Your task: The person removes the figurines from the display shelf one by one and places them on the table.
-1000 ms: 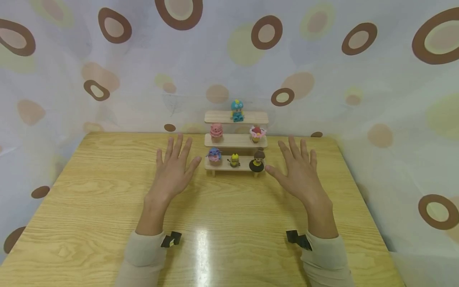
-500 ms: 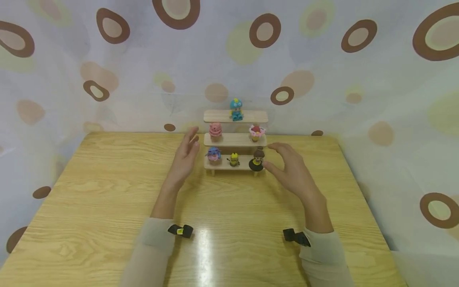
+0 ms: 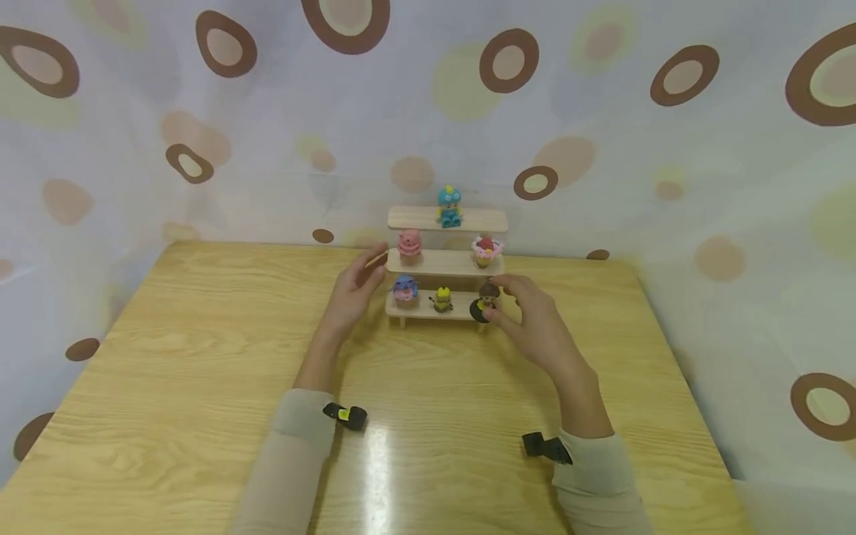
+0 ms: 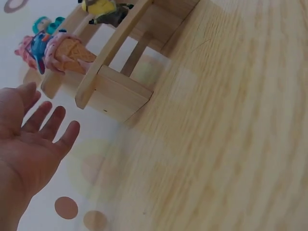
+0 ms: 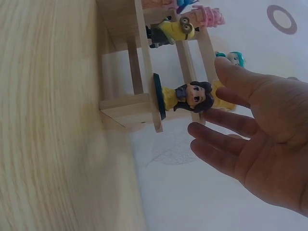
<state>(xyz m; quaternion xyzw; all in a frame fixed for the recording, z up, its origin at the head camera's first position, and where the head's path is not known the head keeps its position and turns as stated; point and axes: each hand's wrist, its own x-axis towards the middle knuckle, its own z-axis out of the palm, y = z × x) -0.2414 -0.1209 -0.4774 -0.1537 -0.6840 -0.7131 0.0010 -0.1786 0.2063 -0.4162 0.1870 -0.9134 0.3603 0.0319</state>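
A three-tier wooden shelf (image 3: 441, 260) stands at the back of the table with small figurines on it. My right hand (image 3: 538, 323) is at its right end, thumb and fingers loosely curved about the brown-haired doll figurine (image 3: 489, 293) on the bottom tier. In the right wrist view, the doll (image 5: 192, 95) stands beside the fingertips of that hand (image 5: 260, 130), with no clear grip visible. My left hand (image 3: 354, 292) is by the shelf's left end, fingers extended; the left wrist view shows that hand (image 4: 36, 149) apart from the wood and holding nothing.
On the top tier sits a blue figurine (image 3: 450, 208). The middle tier bears a pink figurine (image 3: 409, 245) and a pink-and-red one (image 3: 487, 251). A blue-and-pink figurine (image 3: 404, 292) and a yellow Minion (image 3: 442, 299) share the bottom tier. Behind hangs a patterned curtain (image 3: 267, 193).
Both hands were spread flat on either side of the shelf. The left has turned on its side and come in to the shelf's left end; the right has moved left to the doll.
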